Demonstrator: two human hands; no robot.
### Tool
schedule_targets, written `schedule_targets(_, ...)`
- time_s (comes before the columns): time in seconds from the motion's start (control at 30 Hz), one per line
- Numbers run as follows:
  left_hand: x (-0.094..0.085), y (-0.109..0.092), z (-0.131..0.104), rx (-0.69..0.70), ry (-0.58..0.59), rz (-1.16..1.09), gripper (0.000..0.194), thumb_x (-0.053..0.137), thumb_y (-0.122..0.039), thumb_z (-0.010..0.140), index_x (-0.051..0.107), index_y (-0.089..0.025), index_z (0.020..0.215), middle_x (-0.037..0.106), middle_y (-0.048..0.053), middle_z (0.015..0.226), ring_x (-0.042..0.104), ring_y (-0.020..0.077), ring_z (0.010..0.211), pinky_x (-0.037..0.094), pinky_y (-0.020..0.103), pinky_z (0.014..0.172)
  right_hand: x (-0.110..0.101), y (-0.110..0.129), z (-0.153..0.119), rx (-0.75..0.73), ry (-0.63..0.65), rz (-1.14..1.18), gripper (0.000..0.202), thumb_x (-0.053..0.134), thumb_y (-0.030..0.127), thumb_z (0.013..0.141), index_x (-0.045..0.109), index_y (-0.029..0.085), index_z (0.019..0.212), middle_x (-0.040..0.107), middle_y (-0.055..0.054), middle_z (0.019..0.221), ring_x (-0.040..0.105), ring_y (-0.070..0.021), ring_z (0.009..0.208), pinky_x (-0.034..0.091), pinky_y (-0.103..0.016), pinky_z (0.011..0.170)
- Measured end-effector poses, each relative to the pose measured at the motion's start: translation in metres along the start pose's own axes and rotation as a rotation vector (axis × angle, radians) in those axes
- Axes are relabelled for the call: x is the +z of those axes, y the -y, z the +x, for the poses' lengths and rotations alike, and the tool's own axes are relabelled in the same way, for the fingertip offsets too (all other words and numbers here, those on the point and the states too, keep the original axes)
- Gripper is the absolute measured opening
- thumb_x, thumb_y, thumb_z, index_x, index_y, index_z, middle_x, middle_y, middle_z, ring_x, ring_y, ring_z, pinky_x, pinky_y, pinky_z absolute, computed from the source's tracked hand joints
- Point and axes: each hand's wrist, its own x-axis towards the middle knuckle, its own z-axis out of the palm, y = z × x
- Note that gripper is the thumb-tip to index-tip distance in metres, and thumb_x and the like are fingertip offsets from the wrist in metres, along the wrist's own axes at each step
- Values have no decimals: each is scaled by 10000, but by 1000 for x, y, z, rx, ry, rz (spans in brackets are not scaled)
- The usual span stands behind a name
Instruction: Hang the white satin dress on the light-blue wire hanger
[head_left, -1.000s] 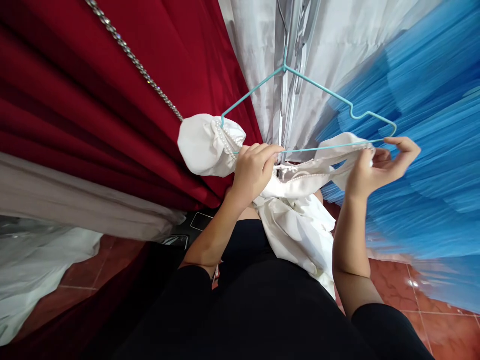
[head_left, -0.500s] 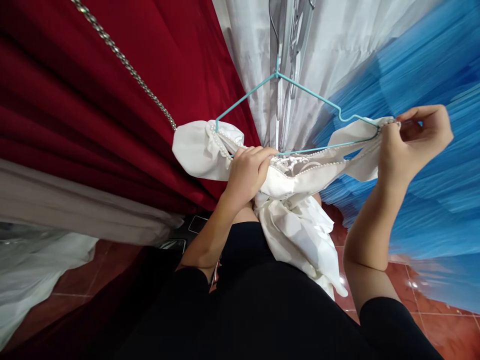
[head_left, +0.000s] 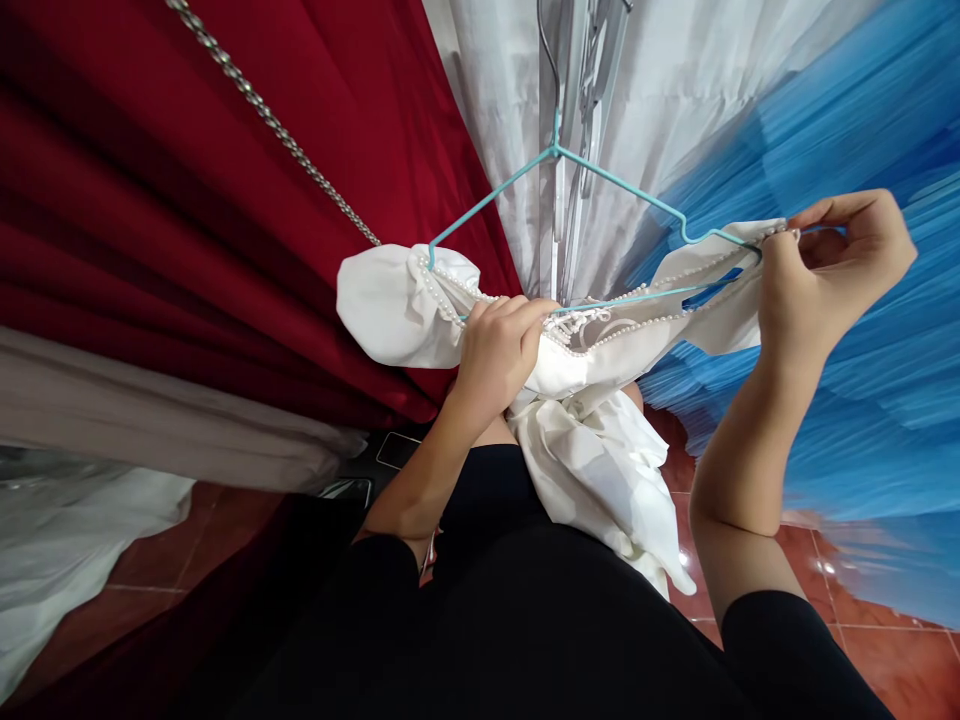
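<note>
A white dress (head_left: pixel 564 368) with pearl beading along its neckline hangs on a light-blue wire hanger (head_left: pixel 495 198). My left hand (head_left: pixel 501 345) is closed over the dress's upper edge, left of the middle, by the hanger's lower bar. At the right, my right hand (head_left: pixel 832 265) pinches the beaded edge of the right sleeve, just past the hanger's end. The left puffed sleeve (head_left: pixel 397 305) sits around the hanger's other end. Below, the white skirt (head_left: pixel 600 470) droops in folds over my leg.
Red drapes (head_left: pixel 315 120) with a beaded chain (head_left: pixel 277 125) lie to the left. Blue tulle (head_left: pixel 847 420) fills the right side. Behind the hanger stands a metal rack (head_left: pixel 574 110) before white fabric. A phone (head_left: pixel 397 450) rests on a dark surface. Red tiles (head_left: pixel 885 660) form the floor.
My right hand has moved slightly up and right, drawing the right sleeve out past the hanger's end. The left sleeve has shifted a little left. My left hand stays nearly in place.
</note>
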Motion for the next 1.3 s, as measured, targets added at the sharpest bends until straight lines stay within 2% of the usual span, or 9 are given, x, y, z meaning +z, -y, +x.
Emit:
schedule_targets(0.17, 2, -2, 1, -2, -4, 22, 367, 489, -123, 1095, 806, -240, 1238, 810, 50, 1023, 715, 264, 1007, 450, 406, 925, 18, 27, -4, -93, 68, 17, 183, 693, 8, 787, 629, 179, 768, 584, 79, 710, 449, -15, 595, 306, -244, 559)
schedule_targets(0.33, 9, 2, 5, -5, -7, 22, 361, 489, -146, 1113, 796, -256, 1266, 814, 43, 1049, 702, 264, 1011, 448, 407, 915, 45, 27, -15, -71, 96, 110, 143, 644, 64, 790, 606, 195, 833, 631, 40, 788, 534, -55, 662, 405, -242, 606)
schedule_targets(0.53, 12, 9, 6, 6, -37, -7, 330, 496, -174, 1129, 795, -257, 1243, 811, 41, 1048, 694, 259, 990, 442, 420, 936, 44, 52, -38, -217, 108, 161, 54, 698, 276, 997, 680, 315, 964, 674, -25, 962, 656, -232, 925, 573, -457, 833)
schedule_targets(0.63, 13, 9, 5, 12, -77, -36, 323, 492, -199, 1144, 793, -256, 1244, 819, 39, 1077, 688, 251, 1003, 454, 423, 973, 48, 66, -65, -290, 264, 212, 79, 611, 313, 1077, 676, 357, 1079, 718, -33, 1058, 689, -275, 1083, 575, -518, 993)
schedule_targets(0.77, 21, 3, 0, 35, -122, -65, 322, 480, -253, 1166, 785, -250, 1266, 825, 59, 1236, 710, 252, 1089, 489, 441, 1038, 71, 51, -105, -324, 573, 123, 219, 577, 301, 1070, 680, 299, 1263, 764, -64, 1218, 721, -275, 1145, 560, -497, 996)
schedule_targets(0.9, 25, 0, -15, 27, -255, -83, 313, 498, -250, 1149, 757, -274, 1324, 735, 86, 1447, 675, 284, 1354, 501, 502, 1181, 85, 32, -126, -278, 561, 7, 277, 530, 282, 1077, 711, 294, 1286, 777, -67, 1134, 720, -271, 1060, 488, -494, 998)
schedule_targets(1.0, 19, 12, -23, -75, -520, 30, 343, 513, -221, 1123, 709, -293, 1396, 612, 103, 1567, 545, 336, 1552, 487, 583, 1248, 86, 31, -128, -288, 559, 23, 272, 505, 264, 1080, 731, 301, 1227, 785, -50, 1080, 704, -260, 1004, 455, -484, 992)
schedule_targets(1.1, 6, 36, -20, -144, -730, 114, 367, 551, -243, 1107, 654, -267, 1459, 598, 114, 1575, 515, 362, 1581, 485, 634, 1267, 86, 37, -130, -320, 544, 8, 255, 516, 252, 1070, 737, 298, 1188, 787, -45, 1077, 692, -255, 989, 439, -469, 972)
schedule_targets(1.3, -7, 84, 9, -114, -728, -33, 386, 465, -150, 1062, 700, -230, 1357, 739, 66, 1319, 710, 260, 1333, 575, 526, 1207, 84, 42, -134, -352, 532, -7, 249, 529, 239, 1065, 723, 292, 1211, 781, -47, 1097, 680, -252, 989, 430, -448, 951)
